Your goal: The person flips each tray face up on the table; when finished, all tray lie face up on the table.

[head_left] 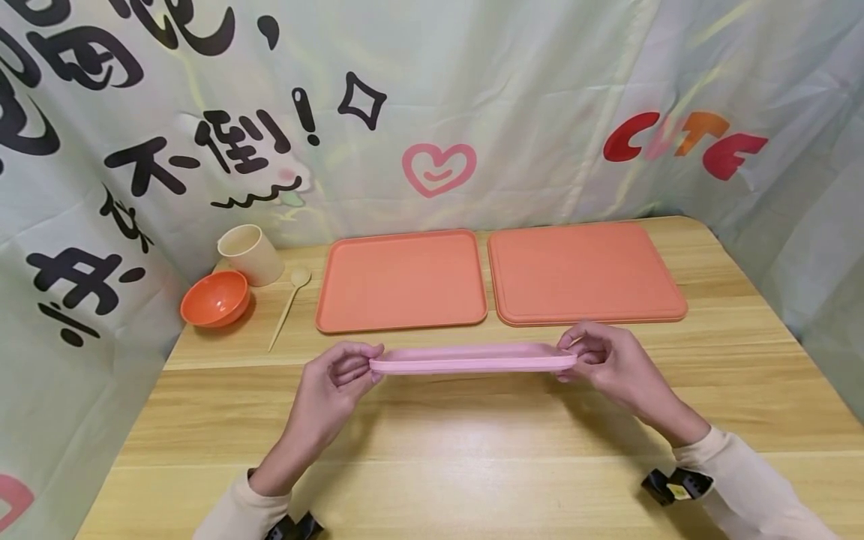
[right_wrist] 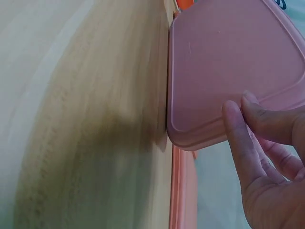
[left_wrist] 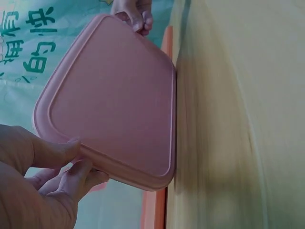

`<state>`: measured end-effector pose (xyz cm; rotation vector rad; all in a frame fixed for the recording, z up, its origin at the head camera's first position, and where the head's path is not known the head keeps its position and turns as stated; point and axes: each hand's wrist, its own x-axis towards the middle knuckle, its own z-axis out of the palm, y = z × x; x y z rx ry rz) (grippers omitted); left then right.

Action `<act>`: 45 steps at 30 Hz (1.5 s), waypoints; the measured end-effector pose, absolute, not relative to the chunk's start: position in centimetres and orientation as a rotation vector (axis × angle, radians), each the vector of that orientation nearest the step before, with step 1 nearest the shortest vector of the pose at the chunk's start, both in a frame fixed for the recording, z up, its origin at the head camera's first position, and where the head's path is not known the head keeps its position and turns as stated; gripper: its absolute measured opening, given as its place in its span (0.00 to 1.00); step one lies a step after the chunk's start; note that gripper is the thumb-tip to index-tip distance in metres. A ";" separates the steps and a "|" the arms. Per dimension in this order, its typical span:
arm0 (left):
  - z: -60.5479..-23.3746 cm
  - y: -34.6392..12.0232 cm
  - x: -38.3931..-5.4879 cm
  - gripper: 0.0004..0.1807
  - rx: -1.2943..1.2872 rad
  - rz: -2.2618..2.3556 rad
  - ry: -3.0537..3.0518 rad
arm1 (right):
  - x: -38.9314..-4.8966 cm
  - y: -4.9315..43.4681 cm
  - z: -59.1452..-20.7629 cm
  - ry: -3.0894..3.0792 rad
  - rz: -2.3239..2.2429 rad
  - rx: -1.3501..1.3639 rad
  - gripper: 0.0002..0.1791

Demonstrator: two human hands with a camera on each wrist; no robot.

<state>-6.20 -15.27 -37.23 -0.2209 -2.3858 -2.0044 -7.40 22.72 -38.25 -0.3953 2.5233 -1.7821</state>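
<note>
A pink tray (head_left: 472,365) is held up above the wooden table, its near edge facing me in the head view. My left hand (head_left: 335,382) pinches its left end between thumb and fingers. At the opposite end my right hand (head_left: 610,369) grips the rim the same way. The left wrist view shows the underside of the pink tray (left_wrist: 114,95), with the left hand (left_wrist: 47,176) at a corner. In the right wrist view the right hand (right_wrist: 267,148) holds the other end of the pink tray (right_wrist: 228,71).
Two orange trays lie side by side at the back, a left one (head_left: 403,281) and a right one (head_left: 586,274). To their left are a cream cup (head_left: 259,259), an orange bowl (head_left: 216,300) and a cream spoon (head_left: 292,304). A printed curtain (head_left: 526,112) hangs behind the table (head_left: 472,480).
</note>
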 end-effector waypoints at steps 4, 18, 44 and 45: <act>-37.4 -15.5 -6.0 0.16 -0.235 -2.024 -2.381 | -7.3 22.9 -38.4 2.514 -1.774 -0.366 0.14; -37.5 -15.8 -5.2 0.14 -0.061 -2.114 -2.457 | -6.9 23.5 -39.6 2.452 -1.765 -0.405 0.15; -40.6 -15.4 -4.9 0.21 -0.006 -1.969 -2.600 | -6.6 22.3 -41.2 2.235 -1.685 -0.123 0.24; -40.6 -15.3 -4.9 0.21 -0.004 -1.958 -2.611 | -6.6 22.3 -41.3 2.261 -1.663 -0.137 0.23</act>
